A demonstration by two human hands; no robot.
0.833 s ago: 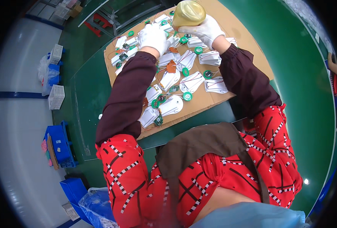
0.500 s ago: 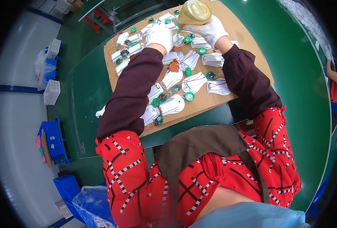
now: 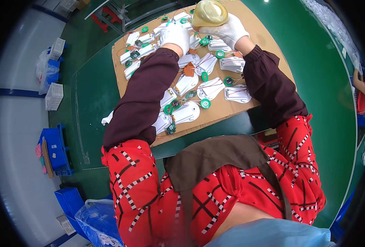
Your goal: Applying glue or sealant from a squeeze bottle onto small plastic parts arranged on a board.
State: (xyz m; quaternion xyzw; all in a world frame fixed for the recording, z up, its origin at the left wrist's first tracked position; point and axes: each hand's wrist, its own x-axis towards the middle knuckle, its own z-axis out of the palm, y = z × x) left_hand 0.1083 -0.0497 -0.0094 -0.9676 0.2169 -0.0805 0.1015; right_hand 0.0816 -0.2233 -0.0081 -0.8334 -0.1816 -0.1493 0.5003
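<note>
My right hand, in a white glove, is wrapped round a yellowish, translucent plastic bottle, held tilted over the far side of a cardboard sheet. To its left, my gloved left hand is down among white plastic housings with wires; its fingers are hidden behind the back of the hand. Nearer to me lie more housings, wired to round green-rimmed discs and small green circuit boards. Some orange-brown pieces lie between them.
The cardboard rests on a green table. Blue bins and white baskets stand on the left, with a plastic-lined blue bin at lower left. A metal frame is beyond the table. Another person's arm shows at far right.
Both hands have shifted very slightly to the right, and the bottle stays in my right hand. The view has moved a little; the housings lie as before.
</note>
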